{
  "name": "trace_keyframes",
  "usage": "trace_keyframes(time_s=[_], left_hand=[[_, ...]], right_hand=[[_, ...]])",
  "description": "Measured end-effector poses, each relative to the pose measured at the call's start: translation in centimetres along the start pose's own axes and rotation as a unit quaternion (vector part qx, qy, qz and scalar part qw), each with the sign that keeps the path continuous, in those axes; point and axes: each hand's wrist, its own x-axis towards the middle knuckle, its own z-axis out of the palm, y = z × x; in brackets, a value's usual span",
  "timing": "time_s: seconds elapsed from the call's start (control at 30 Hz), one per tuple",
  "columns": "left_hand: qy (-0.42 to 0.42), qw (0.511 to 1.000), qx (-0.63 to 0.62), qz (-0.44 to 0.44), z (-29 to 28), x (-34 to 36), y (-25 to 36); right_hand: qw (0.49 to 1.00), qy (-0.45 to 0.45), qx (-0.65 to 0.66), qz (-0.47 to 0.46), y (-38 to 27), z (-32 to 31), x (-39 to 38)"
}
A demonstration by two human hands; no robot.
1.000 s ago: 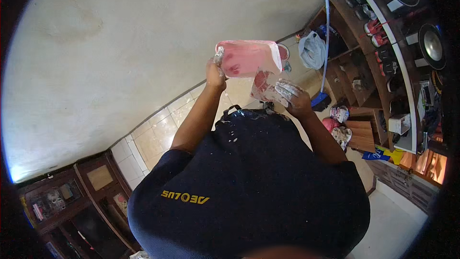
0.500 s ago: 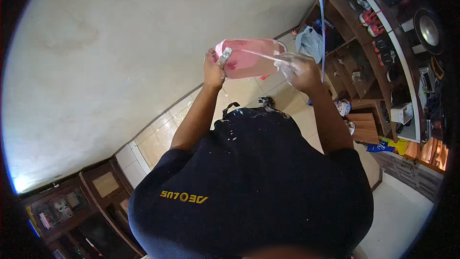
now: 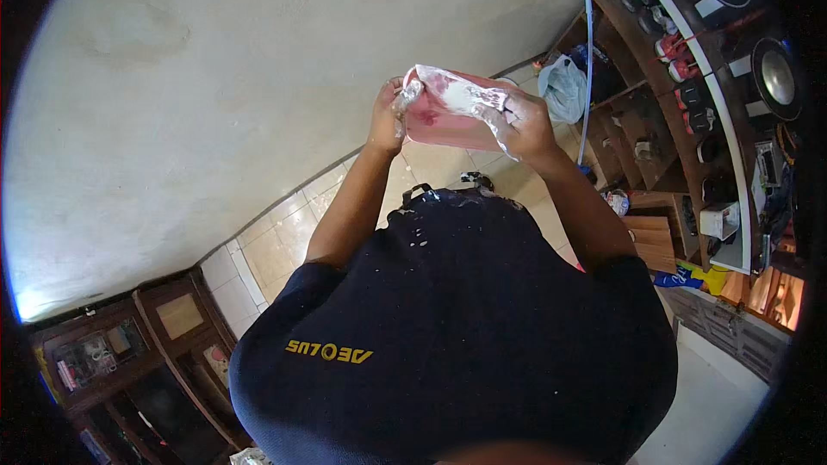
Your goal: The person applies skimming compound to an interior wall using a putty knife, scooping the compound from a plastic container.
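Pink plastic tub point(image 3: 448, 116) clenched in left hand point(image 3: 389, 116) and right hand point(image 3: 517, 125) grip; contents unclear.

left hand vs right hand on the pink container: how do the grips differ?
The left hand pinches the pink container at its left edge, fingers curled tight. The right hand lies across its top right, fingers spread wider. The right hand carries more white smears than the left hand. Both hold the container up, in front of the wall.

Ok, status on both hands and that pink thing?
Left hand and right hand both gripping pink container. Held up at wall. Nothing in the way.
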Motion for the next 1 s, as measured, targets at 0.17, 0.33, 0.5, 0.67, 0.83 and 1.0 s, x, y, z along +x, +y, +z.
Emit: trace_keyframes(time_s=[0.17,0.33,0.5,0.67,0.83,1.0], left_hand=[[-0.021,0.989,-0.123,-0.074,-0.8,0.0,0.0],[-0.034,0.990,-0.101,-0.092,-0.9,0.0,0.3],[-0.067,0.986,-0.090,-0.125,-0.3,-0.2,1.0],[-0.058,0.975,-0.158,-0.143,-0.3,0.0,0.6],[-0.086,0.983,-0.084,-0.139,-0.8,0.2,0.1],[-0.076,0.989,-0.059,-0.111,-0.8,0.4,1.6]], right_hand=[[0.989,-0.038,0.086,0.118,-0.9,0.9,-0.1],[0.990,-0.114,0.020,0.087,-1.2,0.5,0.2],[0.978,-0.198,-0.053,0.031,-0.8,-0.1,0.7],[0.975,-0.218,-0.037,0.035,-0.7,-0.9,0.5],[0.980,-0.197,-0.023,-0.001,-0.5,-1.5,0.6],[0.982,-0.183,-0.056,0.004,-0.9,-2.3,0.9]])
